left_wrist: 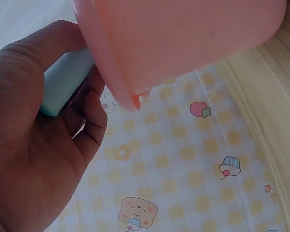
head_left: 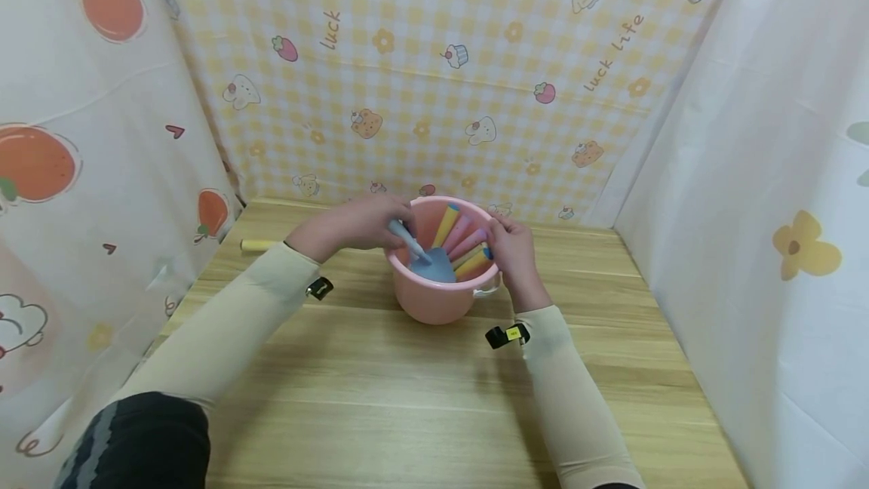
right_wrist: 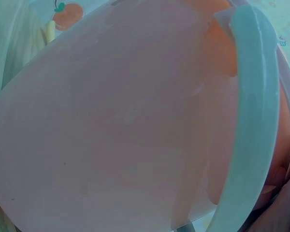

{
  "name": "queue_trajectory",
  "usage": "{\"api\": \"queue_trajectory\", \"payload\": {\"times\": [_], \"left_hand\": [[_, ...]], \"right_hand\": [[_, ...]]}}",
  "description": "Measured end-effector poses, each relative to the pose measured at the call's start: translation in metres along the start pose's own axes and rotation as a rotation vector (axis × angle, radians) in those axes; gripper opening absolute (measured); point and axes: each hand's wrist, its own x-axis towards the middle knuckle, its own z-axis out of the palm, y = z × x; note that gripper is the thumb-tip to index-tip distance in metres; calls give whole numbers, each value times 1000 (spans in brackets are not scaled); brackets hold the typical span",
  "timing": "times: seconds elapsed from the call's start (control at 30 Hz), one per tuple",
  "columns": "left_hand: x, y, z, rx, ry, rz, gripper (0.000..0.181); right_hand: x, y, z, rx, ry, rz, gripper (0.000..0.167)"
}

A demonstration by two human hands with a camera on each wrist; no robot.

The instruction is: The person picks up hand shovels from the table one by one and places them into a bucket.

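Observation:
A pink bucket (head_left: pixel 434 304) stands upright on the table. My left hand (head_left: pixel 373 221) grips the light blue handle of a toy shovel (head_left: pixel 434 266), whose broad blue blade lies inside the bucket. The left wrist view shows the fingers curled round the pale handle (left_wrist: pixel 67 79) beside the bucket's rim. On the right side, my right hand (head_left: pixel 514 251) holds the bucket's rim. Several yellow and pink sticks (head_left: pixel 465 240), some with blue ends, lean inside the bucket; their lower parts are hidden. The bucket's white carrying handle (right_wrist: pixel 256 106) hangs down its side below my right hand.
A yellow stick-like thing (head_left: pixel 256 245) lies at the left of the wooden table (head_left: pixel 407 406), partly behind my left forearm. Patterned cloth (head_left: pixel 421 81) hangs close behind the bucket. White cloths (head_left: pixel 733 172) close off both sides.

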Motion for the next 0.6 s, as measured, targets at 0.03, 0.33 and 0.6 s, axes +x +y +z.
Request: {"api": "queue_trajectory", "payload": {"times": [0.03,0.33,0.6], "left_hand": [[0,1,0,6,-1,4,16],[6,-2,9,40,-13,40,15],[10,-1,13,6,-38,53,11]], "right_hand": [[0,0,0,-1,0,-1,36],[1,2,0,-5,-1,5,37],[2,1,0,-6,2,7,37]]}}
